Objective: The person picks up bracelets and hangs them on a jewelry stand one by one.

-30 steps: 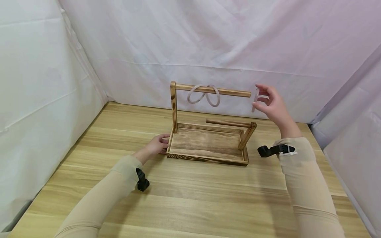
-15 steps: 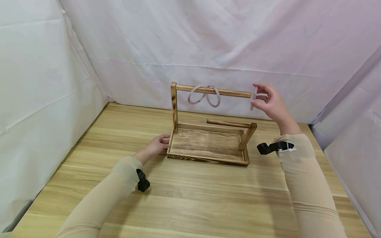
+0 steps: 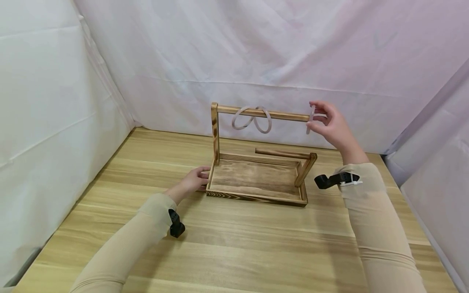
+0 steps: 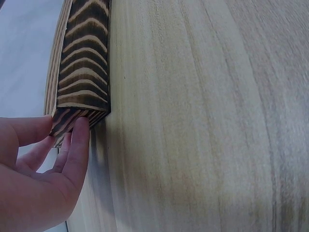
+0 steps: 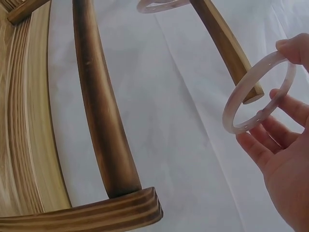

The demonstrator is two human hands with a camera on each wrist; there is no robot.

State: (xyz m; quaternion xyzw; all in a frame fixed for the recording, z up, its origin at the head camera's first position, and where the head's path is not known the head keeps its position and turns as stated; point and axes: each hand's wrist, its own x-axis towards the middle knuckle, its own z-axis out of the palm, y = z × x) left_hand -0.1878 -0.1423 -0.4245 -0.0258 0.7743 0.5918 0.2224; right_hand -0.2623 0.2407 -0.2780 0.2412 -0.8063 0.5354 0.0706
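Note:
My right hand [image 3: 326, 122] pinches a pale pinkish bangle [image 5: 233, 108] between thumb and fingers, at the free end of the rack's upper bar [image 3: 289, 116]. In the right wrist view, the bar's tip shows within the bangle's opening. Two similar bangles, the left one [image 3: 235, 124] and the right one [image 3: 270, 122], hang crossed near the bar's middle. My left hand [image 3: 193, 179] touches the left end of the wooden rack's tray base [image 3: 253, 198]; in the left wrist view its fingertips rest against the end wall [image 4: 70, 118].
A lower bar [image 3: 282, 153] points left from a short slanted post [image 3: 305, 169] at the tray's right end. The upper bar comes off a tall left post [image 3: 215, 134]. White cloth [image 3: 165, 61] hangs behind and beside the wooden table [image 3: 234, 244].
My right hand has moved slightly left, bringing the bangle from just beyond the upper bar's end to the tip. My left hand stays at the tray's end.

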